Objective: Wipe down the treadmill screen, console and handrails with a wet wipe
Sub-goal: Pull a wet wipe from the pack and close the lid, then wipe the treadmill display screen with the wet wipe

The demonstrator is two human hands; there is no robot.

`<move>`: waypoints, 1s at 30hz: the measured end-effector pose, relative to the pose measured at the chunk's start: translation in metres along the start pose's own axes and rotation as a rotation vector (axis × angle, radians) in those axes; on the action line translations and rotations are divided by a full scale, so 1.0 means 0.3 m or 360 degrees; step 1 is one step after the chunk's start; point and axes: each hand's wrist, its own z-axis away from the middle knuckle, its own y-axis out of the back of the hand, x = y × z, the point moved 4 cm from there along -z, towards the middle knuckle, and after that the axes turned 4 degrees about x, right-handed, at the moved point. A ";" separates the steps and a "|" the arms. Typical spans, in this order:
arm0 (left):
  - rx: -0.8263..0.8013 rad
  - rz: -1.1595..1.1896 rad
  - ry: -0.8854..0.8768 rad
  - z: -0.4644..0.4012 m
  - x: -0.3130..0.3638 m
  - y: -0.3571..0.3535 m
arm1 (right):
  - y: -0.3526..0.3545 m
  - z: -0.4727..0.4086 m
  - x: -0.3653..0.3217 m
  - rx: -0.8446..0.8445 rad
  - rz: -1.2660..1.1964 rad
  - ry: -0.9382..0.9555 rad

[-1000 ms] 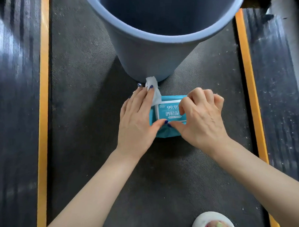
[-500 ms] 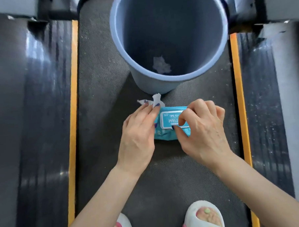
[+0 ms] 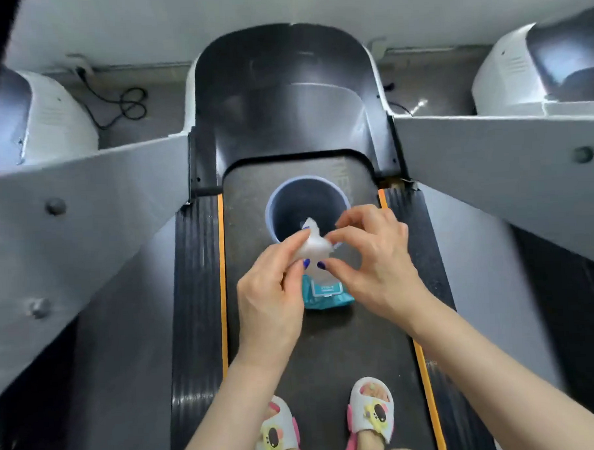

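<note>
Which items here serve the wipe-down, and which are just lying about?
For the job: wet wipe held by left hand and right hand; wipes pack.
Lying about: bucket, cable, slippers.

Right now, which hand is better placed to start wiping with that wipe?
Left, probably. The left hand already holds the bunched wet wipe between thumb and fingers, while the right hand only pinches its edge at the fingertips. The wipe pack lies on the treadmill belt below, released.
</note>
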 end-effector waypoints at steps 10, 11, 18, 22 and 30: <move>0.0070 -0.0017 -0.0247 -0.270 0.841 0.499 | 0.809 -0.303 -0.617 0.0397 -0.0059 0.0103; 0.0066 -0.0021 -0.0290 -0.290 0.906 0.542 | 0.876 -0.327 -0.676 0.0423 -0.0069 0.0124; -0.0042 -0.0029 -0.0570 -0.425 1.305 0.794 | 1.247 -0.466 -1.021 0.0609 -0.0002 0.0314; 0.0039 -0.0074 -0.0770 -0.499 1.448 0.908 | 1.375 -0.512 -1.153 0.0771 -0.0029 0.0443; 0.0068 0.0076 -0.0612 -0.650 1.578 1.041 | 1.463 -0.612 -1.235 0.0842 -0.0128 0.0516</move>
